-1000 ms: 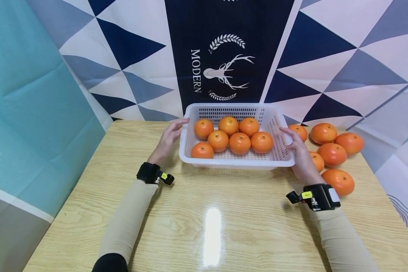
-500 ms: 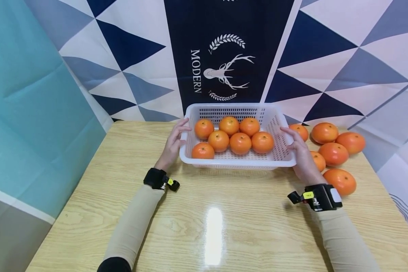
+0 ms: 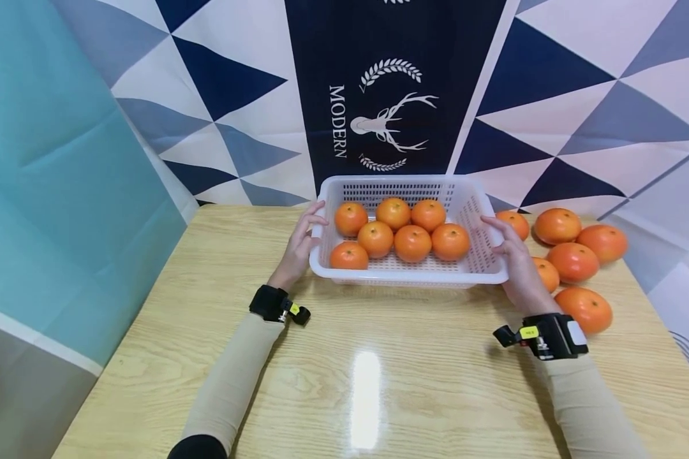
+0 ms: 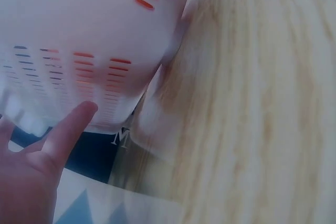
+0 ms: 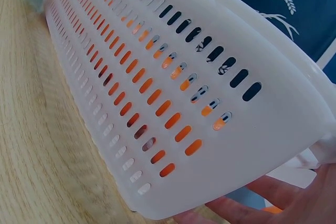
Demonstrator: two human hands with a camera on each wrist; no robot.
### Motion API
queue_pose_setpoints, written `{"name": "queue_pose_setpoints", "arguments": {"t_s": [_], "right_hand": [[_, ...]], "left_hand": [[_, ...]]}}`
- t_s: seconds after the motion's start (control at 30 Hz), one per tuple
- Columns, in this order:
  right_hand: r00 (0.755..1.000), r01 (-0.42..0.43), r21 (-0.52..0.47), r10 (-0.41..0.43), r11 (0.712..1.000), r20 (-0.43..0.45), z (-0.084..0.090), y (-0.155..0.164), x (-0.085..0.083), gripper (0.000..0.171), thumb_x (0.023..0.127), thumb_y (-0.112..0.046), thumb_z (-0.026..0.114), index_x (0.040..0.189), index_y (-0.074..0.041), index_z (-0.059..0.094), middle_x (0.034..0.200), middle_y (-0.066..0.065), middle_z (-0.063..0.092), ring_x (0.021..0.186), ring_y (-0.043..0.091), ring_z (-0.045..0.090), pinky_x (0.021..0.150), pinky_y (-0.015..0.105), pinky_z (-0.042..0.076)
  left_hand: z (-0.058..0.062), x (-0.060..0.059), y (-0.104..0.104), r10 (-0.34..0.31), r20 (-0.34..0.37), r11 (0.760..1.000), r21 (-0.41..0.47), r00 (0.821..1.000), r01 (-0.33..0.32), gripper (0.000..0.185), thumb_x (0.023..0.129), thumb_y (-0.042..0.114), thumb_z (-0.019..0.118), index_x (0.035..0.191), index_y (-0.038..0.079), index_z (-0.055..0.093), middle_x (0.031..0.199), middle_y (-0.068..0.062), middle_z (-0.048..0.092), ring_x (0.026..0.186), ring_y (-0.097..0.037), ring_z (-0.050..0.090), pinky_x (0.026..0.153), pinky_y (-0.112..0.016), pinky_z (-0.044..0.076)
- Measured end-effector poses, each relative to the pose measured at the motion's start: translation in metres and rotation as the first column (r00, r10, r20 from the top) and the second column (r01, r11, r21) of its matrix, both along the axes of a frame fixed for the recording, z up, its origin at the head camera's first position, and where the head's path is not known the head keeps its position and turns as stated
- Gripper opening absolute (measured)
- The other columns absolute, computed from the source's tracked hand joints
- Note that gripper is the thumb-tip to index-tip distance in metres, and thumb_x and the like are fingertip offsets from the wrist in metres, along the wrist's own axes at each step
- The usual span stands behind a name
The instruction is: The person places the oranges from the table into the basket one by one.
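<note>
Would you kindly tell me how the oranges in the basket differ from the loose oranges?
The basket oranges number seven; six loose oranges are visible. The basket oranges sit inside the white basket, while the loose oranges lie on the table. The right hand partly hides some loose oranges but covers no basket oranges. Both groups are round and orange.

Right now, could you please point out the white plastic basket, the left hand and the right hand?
White rectangular plastic basket (image 3: 409, 276): head view, on its front rim.
Left hand (image 3: 298, 245): head view, the hand's middle.
Right hand (image 3: 519, 264): head view, the hand's middle.
</note>
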State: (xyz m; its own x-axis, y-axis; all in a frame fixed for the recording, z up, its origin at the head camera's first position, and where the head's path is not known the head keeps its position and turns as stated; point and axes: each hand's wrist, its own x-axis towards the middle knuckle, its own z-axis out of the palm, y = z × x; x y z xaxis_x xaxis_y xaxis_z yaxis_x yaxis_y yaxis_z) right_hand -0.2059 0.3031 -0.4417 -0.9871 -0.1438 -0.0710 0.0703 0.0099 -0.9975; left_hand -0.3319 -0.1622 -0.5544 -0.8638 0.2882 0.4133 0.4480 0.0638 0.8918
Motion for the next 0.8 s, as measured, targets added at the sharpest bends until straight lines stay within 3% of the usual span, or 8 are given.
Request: {"name": "queue_pose_setpoints", "arguments": {"t_s": [0.13,0.17,0.43,0.5,0.6,0.67,0.73,0.8], "right_hand": [[1.000,-0.005,-0.009,0.005,1.000,-0.001,0.000,0.000,0.000,0.073,0.111,-0.009,0.022,0.176,-0.041,0.028,0.193,-0.001,-0.009,0.161,0.033,0.025,0.095,0.017,0.060],[1.000,-0.008,-0.013,0.008,1.000,0.001,0.000,0.000,0.000,0.073,0.111,-0.009,0.022,0.176,-0.041,0.028,0.193,-0.002,-0.009,0.163,0.032,0.024,0.096,0.016,0.059],[1.000,-0.024,-0.015,0.024,1.000,0.017,0.002,0.000,-0.001,0.074,0.112,-0.010,0.021,0.179,-0.040,0.020,0.193,-0.006,-0.012,0.168,0.028,0.016,0.100,0.012,0.052],[0.999,-0.024,0.001,0.024,1.000,0.022,0.005,0.000,-0.001,0.074,0.112,-0.010,0.022,0.180,-0.040,0.017,0.193,-0.004,-0.013,0.167,0.028,0.016,0.099,0.011,0.052],[1.000,-0.008,0.040,0.007,0.999,0.029,0.011,0.001,0.001,0.074,0.113,-0.012,0.024,0.180,-0.042,0.015,0.193,0.003,-0.010,0.166,0.030,0.020,0.098,0.011,0.052],[0.999,0.010,0.068,-0.012,0.998,0.031,0.018,0.001,0.004,0.073,0.114,-0.014,0.025,0.180,-0.042,0.016,0.193,0.006,-0.007,0.168,0.033,0.018,0.112,0.017,0.049],[0.999,0.008,0.121,-0.013,0.993,0.046,0.028,0.002,0.007,0.069,0.117,-0.019,0.026,0.180,-0.044,0.015,0.193,0.009,-0.005,0.171,0.038,0.014,0.131,0.034,0.042],[0.999,-0.009,0.225,-0.002,0.974,0.047,0.038,0.002,0.010,0.065,0.119,-0.025,0.026,0.181,-0.042,0.013,0.193,0.012,-0.002,0.170,0.041,0.018,0.130,0.039,0.043]], "left_hand": [[-0.001,-0.001,0.002,0.021,-0.013,1.000,-0.005,1.000,-0.021,0.041,0.095,0.010,0.048,0.130,0.020,0.067,0.184,0.008,0.035,0.176,-0.020,0.024,0.131,-0.056,0.043],[0.007,0.006,0.004,0.024,-0.016,1.000,-0.005,1.000,-0.024,0.041,0.095,0.009,0.047,0.130,0.017,0.066,0.185,0.003,0.035,0.176,-0.024,0.025,0.132,-0.057,0.043],[0.027,0.024,0.011,0.048,-0.010,0.999,-0.006,0.999,-0.048,0.037,0.095,0.013,0.047,0.128,0.018,0.065,0.185,-0.001,0.036,0.177,-0.027,0.025,0.133,-0.057,0.041],[0.041,0.038,0.014,0.049,-0.018,0.999,-0.009,0.999,-0.050,0.037,0.095,0.011,0.044,0.127,0.013,0.063,0.184,-0.008,0.035,0.176,-0.034,0.025,0.133,-0.061,0.040],[0.051,0.046,0.016,0.053,-0.029,0.998,-0.022,0.998,-0.054,0.038,0.094,0.008,0.042,0.127,0.008,0.062,0.184,-0.015,0.034,0.174,-0.040,0.026,0.131,-0.065,0.043],[0.047,0.043,0.016,0.065,-0.026,0.997,-0.039,0.998,-0.066,0.039,0.094,0.007,0.042,0.126,0.011,0.063,0.184,-0.012,0.035,0.174,-0.037,0.028,0.130,-0.062,0.045],[0.039,0.035,0.014,0.070,-0.019,0.996,-0.049,0.997,-0.071,0.038,0.094,0.010,0.045,0.127,0.017,0.063,0.185,-0.004,0.036,0.175,-0.030,0.029,0.128,-0.057,0.046],[0.039,0.035,0.013,0.064,-0.017,0.997,-0.043,0.998,-0.064,0.037,0.095,0.011,0.046,0.128,0.018,0.062,0.185,-0.002,0.035,0.175,-0.029,0.028,0.128,-0.056,0.047]]}}
